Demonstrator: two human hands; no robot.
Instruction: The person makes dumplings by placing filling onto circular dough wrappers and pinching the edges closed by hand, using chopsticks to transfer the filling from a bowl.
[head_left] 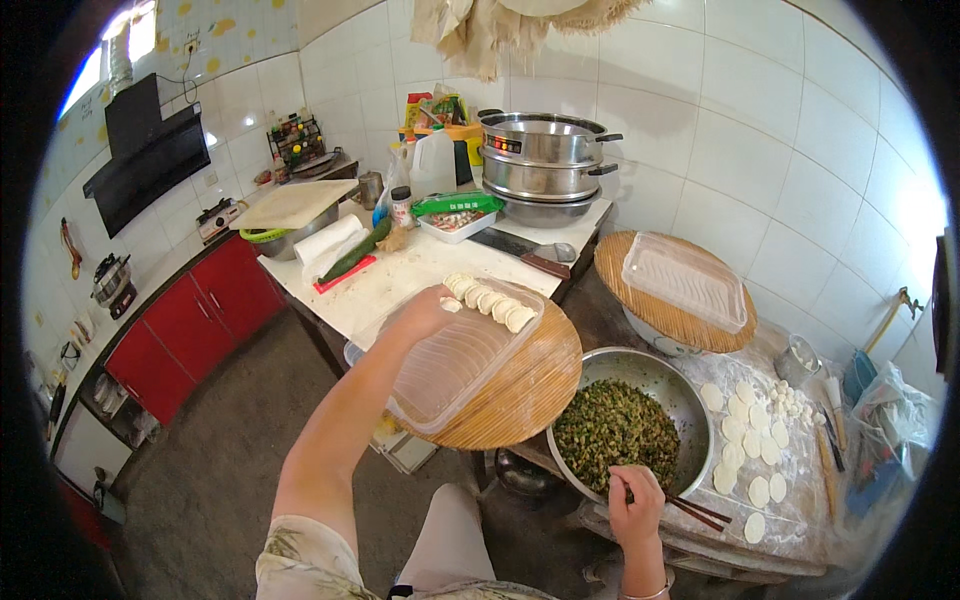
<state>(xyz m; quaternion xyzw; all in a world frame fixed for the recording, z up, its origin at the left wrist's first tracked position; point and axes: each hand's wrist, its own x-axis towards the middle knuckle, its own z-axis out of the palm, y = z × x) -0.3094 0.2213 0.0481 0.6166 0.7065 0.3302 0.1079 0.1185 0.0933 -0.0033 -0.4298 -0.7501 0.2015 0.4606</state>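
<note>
My left hand [424,314] reaches over a clear ribbed plastic tray [445,370], its fingers closed around a pale dumpling [451,305]. Beside it, a row of several folded dumplings [492,301] lies along the tray's far end. The tray rests on a round woven board [540,372]. At the near rim of a large metal bowl [697,400], my right hand [636,503] grips a pair of dark chopsticks [703,514], whose ends stick out to the right. Chopped green and brown filling [615,430] lies in the bowl.
Round dough wrappers [733,455] and small dough pieces [792,402] lie on the floured surface at right, near a rolling pin [828,470]. Another woven board [618,262] carries a second clear tray [690,282]. Behind stand a steamer [545,165], cleaver [510,246] and cucumber [357,250].
</note>
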